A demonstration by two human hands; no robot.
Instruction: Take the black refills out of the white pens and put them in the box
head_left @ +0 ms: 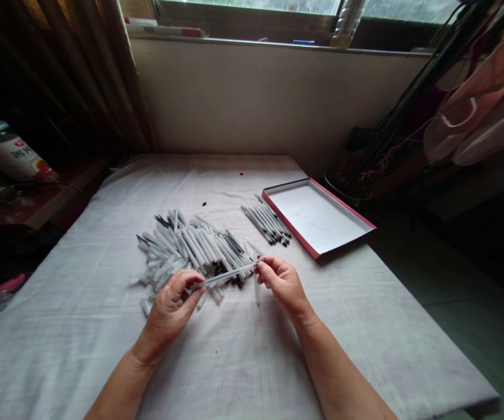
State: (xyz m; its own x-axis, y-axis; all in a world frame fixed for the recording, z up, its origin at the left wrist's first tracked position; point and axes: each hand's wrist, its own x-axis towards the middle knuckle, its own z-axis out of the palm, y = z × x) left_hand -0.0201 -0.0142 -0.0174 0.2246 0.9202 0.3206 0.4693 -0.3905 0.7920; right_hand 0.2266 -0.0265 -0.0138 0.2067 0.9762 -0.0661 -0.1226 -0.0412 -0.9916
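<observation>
The clear tube (230, 274) spanned the near side of the loose pile (199, 242), pinched at either end by the left hand (171, 306) and right hand (284, 286). Right of the pile, a neat bundle (267, 221) looked finished; the larger pile seemed undone. Farther right sat a shallow box (322, 213).

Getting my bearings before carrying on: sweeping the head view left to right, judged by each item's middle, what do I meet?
Labelled jar → left hand → slim translucent tube → right hand → shallow red-sided tray → hanging pink fabric.
</observation>
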